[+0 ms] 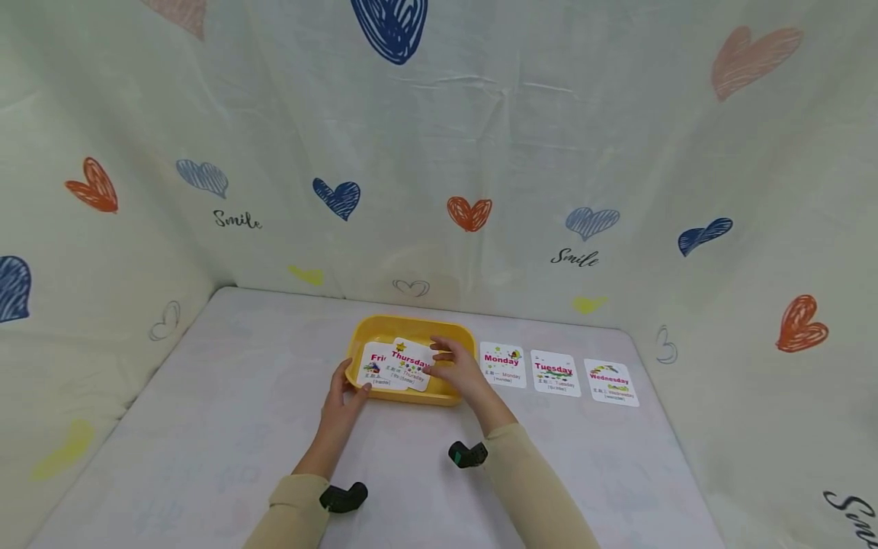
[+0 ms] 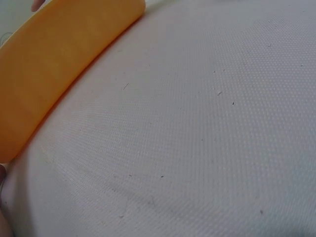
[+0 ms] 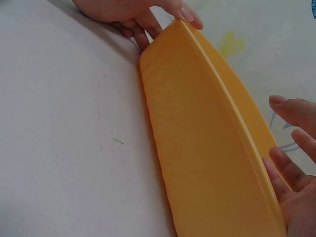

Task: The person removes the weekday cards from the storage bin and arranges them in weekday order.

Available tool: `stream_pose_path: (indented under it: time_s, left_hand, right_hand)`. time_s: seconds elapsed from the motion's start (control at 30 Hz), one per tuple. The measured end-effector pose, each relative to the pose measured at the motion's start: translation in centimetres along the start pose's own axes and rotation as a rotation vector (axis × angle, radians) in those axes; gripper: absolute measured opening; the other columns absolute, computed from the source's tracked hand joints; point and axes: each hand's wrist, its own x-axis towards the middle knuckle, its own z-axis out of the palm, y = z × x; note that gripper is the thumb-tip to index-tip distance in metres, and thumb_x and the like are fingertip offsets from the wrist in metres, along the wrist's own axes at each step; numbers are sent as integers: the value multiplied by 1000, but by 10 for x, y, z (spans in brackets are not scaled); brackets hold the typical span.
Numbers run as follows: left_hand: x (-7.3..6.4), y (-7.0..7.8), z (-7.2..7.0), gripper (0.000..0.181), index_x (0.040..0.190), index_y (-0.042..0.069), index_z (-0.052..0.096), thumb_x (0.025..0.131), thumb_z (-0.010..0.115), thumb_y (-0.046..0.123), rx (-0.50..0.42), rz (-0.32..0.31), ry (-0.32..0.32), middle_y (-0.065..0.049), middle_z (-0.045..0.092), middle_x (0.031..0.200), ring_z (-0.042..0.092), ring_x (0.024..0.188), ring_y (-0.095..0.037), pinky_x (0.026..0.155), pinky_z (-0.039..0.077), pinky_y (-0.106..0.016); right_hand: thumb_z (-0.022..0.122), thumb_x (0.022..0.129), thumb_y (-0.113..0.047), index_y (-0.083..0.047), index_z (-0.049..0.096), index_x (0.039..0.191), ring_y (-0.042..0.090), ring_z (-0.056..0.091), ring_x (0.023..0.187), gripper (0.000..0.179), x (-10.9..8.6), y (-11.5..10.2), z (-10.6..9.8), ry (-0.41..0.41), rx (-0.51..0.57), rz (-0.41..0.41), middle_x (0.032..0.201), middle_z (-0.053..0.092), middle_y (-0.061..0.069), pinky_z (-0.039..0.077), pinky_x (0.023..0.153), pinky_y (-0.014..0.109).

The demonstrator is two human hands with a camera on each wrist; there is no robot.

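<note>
In the head view a yellow tray [image 1: 447, 393] stands near the back of the table. Inside it lie a Thursday card [image 1: 410, 366] and, partly beneath that, a Friday card [image 1: 373, 375]. My left hand [image 1: 339, 404] grips the tray's front left corner, its thumb over the rim and its fingers along the outer side. Over the tray's right part is my right hand [image 1: 458, 374], fingers spread and a fingertip at the Thursday card's right edge. The right wrist view shows this right hand [image 3: 298, 197] reaching over the rim, thumb and fingers apart.
Right of the tray, a Monday card [image 1: 503, 365], a Tuesday card [image 1: 555, 374] and a Wednesday card [image 1: 611, 383] lie in a row on the white table [image 1: 226, 396]. Behind it hangs a cloth [image 1: 521, 252] printed with hearts.
</note>
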Motion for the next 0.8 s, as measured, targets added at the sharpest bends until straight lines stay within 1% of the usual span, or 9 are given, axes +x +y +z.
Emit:
stream_pose_path:
  time_s: [0.17,0.27,0.57,0.7,0.8]
  left_hand:
    - [0,1,0,69,154,26,19,98,59,30,-1,-3,-3,-14,31,151,27,138,-33,112,17,-60]
    - [-1,1,0,70,154,26,19,97,59,30,-4,-3,-4,-14,30,152,27,138,-33,112,17,-60]
    - [-1,1,0,69,154,25,20,97,60,29,-1,3,0,-14,31,151,28,137,-33,112,17,-59]
    - [-2,2,0,69,154,23,20,97,59,26,-6,17,-1,-15,33,150,29,136,-33,112,18,-59]
    - [-3,2,-1,69,154,22,20,97,59,25,-9,24,0,-16,34,148,30,135,-34,111,20,-60]
  right_hand:
    - [74,86,-8,-9,51,140,28,54,113,60,7,0,2,-11,-14,29,132,55,11,49,94,37]
    - [77,84,-10,-11,53,139,26,54,111,60,11,1,4,-8,-38,57,130,55,9,50,93,36]
    - [82,78,-10,-15,54,138,27,52,108,66,22,2,10,-5,-104,164,129,53,12,50,92,36]
    - [83,77,-11,-17,54,138,30,51,108,69,25,4,12,20,-106,197,130,50,14,48,95,38]
    - [84,76,-11,-16,54,138,31,50,113,70,27,5,13,30,-111,197,133,50,16,46,99,41]
